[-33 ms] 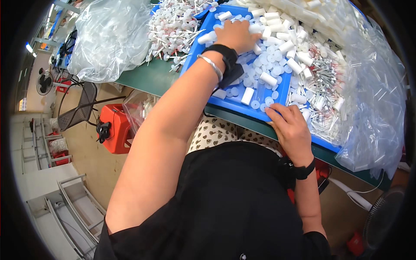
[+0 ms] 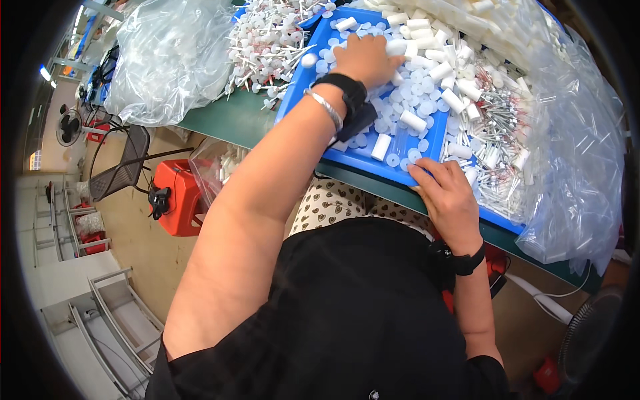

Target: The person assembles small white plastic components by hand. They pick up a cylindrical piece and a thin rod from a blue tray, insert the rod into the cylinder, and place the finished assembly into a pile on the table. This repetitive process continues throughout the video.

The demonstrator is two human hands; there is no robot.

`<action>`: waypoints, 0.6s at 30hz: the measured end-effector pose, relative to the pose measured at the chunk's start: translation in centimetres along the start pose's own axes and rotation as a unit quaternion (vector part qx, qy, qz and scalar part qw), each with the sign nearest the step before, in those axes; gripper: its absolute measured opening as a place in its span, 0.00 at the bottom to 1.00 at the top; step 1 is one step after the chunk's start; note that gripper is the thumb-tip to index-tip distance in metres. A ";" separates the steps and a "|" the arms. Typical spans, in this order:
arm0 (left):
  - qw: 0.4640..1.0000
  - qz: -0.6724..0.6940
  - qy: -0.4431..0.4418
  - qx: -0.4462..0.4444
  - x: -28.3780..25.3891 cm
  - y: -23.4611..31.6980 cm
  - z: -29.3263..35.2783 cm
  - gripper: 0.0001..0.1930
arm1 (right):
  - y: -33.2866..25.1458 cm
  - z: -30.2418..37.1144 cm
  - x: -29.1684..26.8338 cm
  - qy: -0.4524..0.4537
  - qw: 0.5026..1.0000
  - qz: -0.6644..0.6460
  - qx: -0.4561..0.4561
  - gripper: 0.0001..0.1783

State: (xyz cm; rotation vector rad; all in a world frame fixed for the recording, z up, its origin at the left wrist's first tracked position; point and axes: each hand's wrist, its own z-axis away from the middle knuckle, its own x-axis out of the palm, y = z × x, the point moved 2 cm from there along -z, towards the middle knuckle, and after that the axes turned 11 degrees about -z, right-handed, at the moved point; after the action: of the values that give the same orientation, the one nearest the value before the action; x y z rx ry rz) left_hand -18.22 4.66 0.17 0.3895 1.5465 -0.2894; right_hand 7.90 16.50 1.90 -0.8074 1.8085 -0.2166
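Palm down, my left hand [image 2: 365, 60] reaches into a blue tray [image 2: 381, 171], its fingers spread over translucent round discs [image 2: 404, 95] and white cylinders [image 2: 413, 121]. One cylinder lies beside its thumb side; the fingertips are partly hidden. At the tray's near edge, my right hand [image 2: 448, 200] has its fingers on the rim, the thumb on the outer side. A few discs lie close to those fingers. To the right, many thin white and metal pins [image 2: 497, 130], some with red parts, lie heaped among more cylinders.
A pile of pins with discs on them [image 2: 267, 47] lies on the green table [image 2: 220, 123] at left, by a clear plastic bag [image 2: 170, 63]. Another clear bag [image 2: 577, 147] drapes the right side. A red container [image 2: 179, 198] and mesh chair [image 2: 123, 167] stand at left.
My left hand has shifted slightly within the tray. A white cylinder by the tray's left edge has changed position. My right hand stays on the rim.
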 end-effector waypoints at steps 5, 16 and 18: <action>0.996 0.056 -0.043 0.044 -3.2 0.9 3.1 0.31 | 0.3 0.0 -0.2 -0.002 1.000 0.001 0.009 0.21; 0.994 -0.057 0.080 -0.037 -0.6 -7.1 -2.8 0.31 | 0.4 -0.2 -0.3 -0.002 1.000 0.002 0.017 0.19; 0.987 -0.093 0.128 -0.037 -0.2 -6.7 -2.9 0.31 | 0.3 -0.3 -0.2 -0.003 1.000 0.000 0.019 0.19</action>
State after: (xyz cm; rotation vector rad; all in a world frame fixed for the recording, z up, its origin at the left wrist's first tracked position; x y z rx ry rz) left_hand -23.66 -0.20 -0.02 0.2295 1.8451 -0.3361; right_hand 7.59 16.80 2.01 -0.7799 1.7946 -0.2472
